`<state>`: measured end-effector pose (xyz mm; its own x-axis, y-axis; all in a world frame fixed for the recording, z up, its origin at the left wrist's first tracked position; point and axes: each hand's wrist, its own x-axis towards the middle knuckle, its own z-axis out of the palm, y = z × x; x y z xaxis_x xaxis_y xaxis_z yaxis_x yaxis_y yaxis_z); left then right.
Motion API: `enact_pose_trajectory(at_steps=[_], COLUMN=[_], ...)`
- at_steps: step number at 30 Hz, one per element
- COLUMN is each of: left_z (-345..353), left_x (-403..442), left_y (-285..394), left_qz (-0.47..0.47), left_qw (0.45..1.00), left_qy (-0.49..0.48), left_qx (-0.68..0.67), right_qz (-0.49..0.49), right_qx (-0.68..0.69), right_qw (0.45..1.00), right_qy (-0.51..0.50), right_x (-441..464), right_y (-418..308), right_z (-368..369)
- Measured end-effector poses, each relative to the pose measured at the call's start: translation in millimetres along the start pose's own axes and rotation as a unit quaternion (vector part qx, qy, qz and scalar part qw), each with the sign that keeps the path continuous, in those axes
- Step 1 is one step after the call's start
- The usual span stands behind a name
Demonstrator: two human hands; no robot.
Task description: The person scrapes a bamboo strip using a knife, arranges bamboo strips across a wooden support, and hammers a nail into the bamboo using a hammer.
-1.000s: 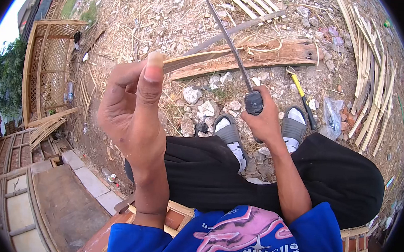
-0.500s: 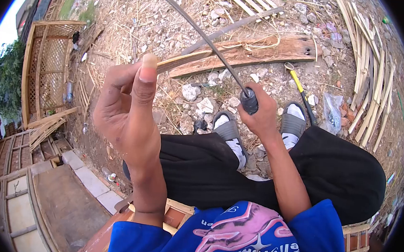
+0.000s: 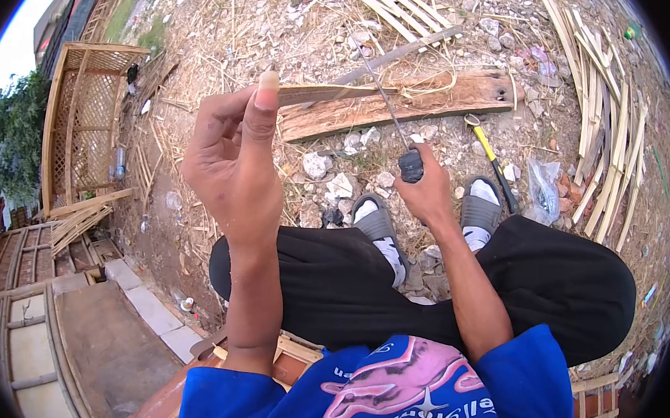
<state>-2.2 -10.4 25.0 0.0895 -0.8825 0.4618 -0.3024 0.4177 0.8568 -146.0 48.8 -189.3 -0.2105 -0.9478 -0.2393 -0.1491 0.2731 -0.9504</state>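
My left hand (image 3: 237, 163) is raised and closed, pinching the near end of a thin bamboo strip (image 3: 327, 93) between thumb and fingers. The strip reaches right, over a weathered wooden plank (image 3: 475, 94) on the ground. My right hand (image 3: 431, 191) is wrapped round the black handle (image 3: 411, 166) of a long-bladed knife. Its narrow blade (image 3: 386, 100) points up and away and crosses the strip near the strip's far end. Whether the edge touches the strip I cannot tell.
A yellow-and-black handled tool (image 3: 491, 154) lies beside my right foot, near a clear plastic bag (image 3: 542, 188). Pale strips (image 3: 619, 143) are piled at right, with more strips (image 3: 380, 6) at the top. A lattice panel (image 3: 93, 118) stands at left. Rubble covers the ground.
My left hand has shifted right and slightly up with the bamboo strip, which now lies more level. The knife has turned; its blade looks shorter and thinner and crosses the strip farther right.
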Motion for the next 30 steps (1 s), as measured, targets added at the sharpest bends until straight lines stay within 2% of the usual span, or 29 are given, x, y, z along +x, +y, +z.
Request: enact_pose_trajectory(at_steps=[1, 5, 8, 11, 13, 14, 17, 20, 24, 27, 30], left_z=[1.0, 1.5, 2.8, -1.9, -4.5, -3.3, 12.3, 12.2, 10.2, 8.4, 9.8], left_x=[2.5, 4.8, 4.8, 1.0, 4.0, 1.3, -2.2, 2.6, -0.4, 6.5, 8.2], left_y=[0.1, -2.5, -3.7, -2.3, -2.3, -2.2, -5.0, 4.6, 3.3, 3.9, -1.0], left_qz=[0.000, -0.006, -0.004, -0.007, -0.014, 0.011, 0.067, -0.006, 0.003, -0.010, 0.026], left_qw=[1.000, 1.000, 1.000, 0.999, 0.999, 0.999, 0.997, 1.000, 1.000, 1.000, 1.000], left_qy=[-0.002, 0.026, 0.016, -0.006, -0.002, -0.005, 0.005, -0.010, -0.016, -0.024, 0.008], left_qx=[0.002, 0.006, -0.003, 0.034, 0.035, 0.035, 0.027, -0.004, -0.015, -0.017, 0.007], right_qz=[-0.014, -0.250, -0.300, -0.156, -0.059, -0.008, 0.014, 0.026, 0.037, 0.039, -0.118], right_qx=[-0.007, 0.019, 0.034, -0.007, -0.069, -0.099, -0.114, -0.091, -0.029, -0.051, 0.019], right_qw=[1.000, 0.967, 0.952, 0.986, 0.994, 0.993, 0.992, 0.994, 0.998, 0.997, 0.992], right_qy=[0.008, 0.040, 0.050, 0.057, 0.062, 0.061, 0.054, 0.061, 0.032, 0.047, 0.041], right_x=[-6.1, -8.9, -4.6, 0.2, 12.6, 14.6, 15.2, 9.6, 10.0, -0.5, -6.2], right_y=[-17.6, -46.9, -45.7, 19.1, 73.1, 85.5, 62.5, 57.8, 48.6, 30.1, 10.8], right_z=[0.1, 0.5, -2.0, 8.5, 5.8, 5.5, -3.4, 6.7, 5.0, 9.1, 11.1])
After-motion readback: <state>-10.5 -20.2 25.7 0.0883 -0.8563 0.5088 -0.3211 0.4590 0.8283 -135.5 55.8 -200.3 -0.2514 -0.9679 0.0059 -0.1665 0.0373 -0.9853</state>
